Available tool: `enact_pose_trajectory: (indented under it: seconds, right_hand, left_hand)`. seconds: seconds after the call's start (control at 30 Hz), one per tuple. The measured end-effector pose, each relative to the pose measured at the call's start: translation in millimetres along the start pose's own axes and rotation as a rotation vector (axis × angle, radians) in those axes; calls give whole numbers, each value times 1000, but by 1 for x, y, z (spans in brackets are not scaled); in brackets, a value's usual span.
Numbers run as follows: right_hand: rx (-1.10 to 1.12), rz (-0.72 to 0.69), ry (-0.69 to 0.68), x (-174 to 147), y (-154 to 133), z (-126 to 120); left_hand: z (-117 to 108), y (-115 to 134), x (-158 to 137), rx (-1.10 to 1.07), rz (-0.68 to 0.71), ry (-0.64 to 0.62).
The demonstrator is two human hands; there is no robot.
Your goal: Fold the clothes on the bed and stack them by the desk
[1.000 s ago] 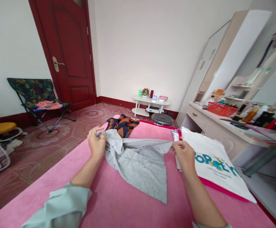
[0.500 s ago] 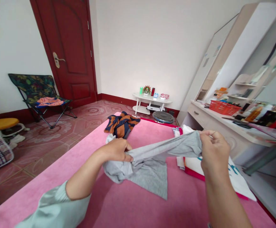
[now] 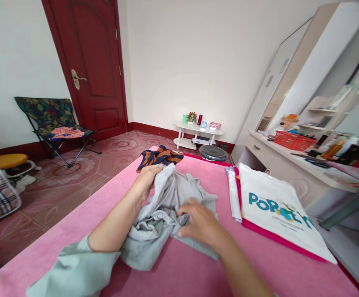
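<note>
Listener: What's under your hands?

Me: A grey garment (image 3: 167,206), bunched near the middle of the pink-covered bed (image 3: 198,169). A navy-and-orange garment (image 3: 160,157) lies crumpled by the far left corner; a white garment (image 3: 272,187) with blue lettering lies flat along the right edge.

Listener: And your hands?

Me: My left hand (image 3: 148,177) grasps a raised part of the grey cloth, on the side towards the far left corner. My right hand (image 3: 199,222) reaches in from the near edge, thumb and fingers apart, fingertips touching a rumpled fold. I can't tell whether it has any cloth pinched.

Listener: How is that handled well?

Me: In my judgement, with a firm left grip and a light right touch, easing the folds apart layer by layer; tugging would probably tighten the bunch and drag the flat part along.

Listener: Which way does it point?

Me: Bunched like this, it shows no clear long axis. The raised fold slopes from my left hand down towards the near edge. A flatter part spreads towards the right edge, one corner pointing near and right. I can't tell neck from hem.
</note>
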State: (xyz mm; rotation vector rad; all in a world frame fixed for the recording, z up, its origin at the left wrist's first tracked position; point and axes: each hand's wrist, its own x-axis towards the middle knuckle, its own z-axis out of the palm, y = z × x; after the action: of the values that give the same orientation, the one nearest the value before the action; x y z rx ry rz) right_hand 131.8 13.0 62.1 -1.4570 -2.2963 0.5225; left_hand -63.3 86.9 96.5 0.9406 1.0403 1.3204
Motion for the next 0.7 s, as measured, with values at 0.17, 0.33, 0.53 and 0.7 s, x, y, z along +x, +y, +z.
enact_pose_trajectory:
  seconds: [0.17, 0.33, 0.53, 0.7]
  right_hand:
    - [181, 34, 147, 8, 12, -6]
    - [497, 205, 553, 12, 46, -43]
    - [275, -21, 449, 10, 16, -21]
    - [-154, -54, 194, 6, -19, 11]
  left_hand:
    - [-16, 14, 8, -246, 145, 190]
    - [-21, 17, 10, -419, 244, 216]
    - [-2, 18, -5, -360, 290, 93]
    - [7, 26, -18, -326, 314, 70]
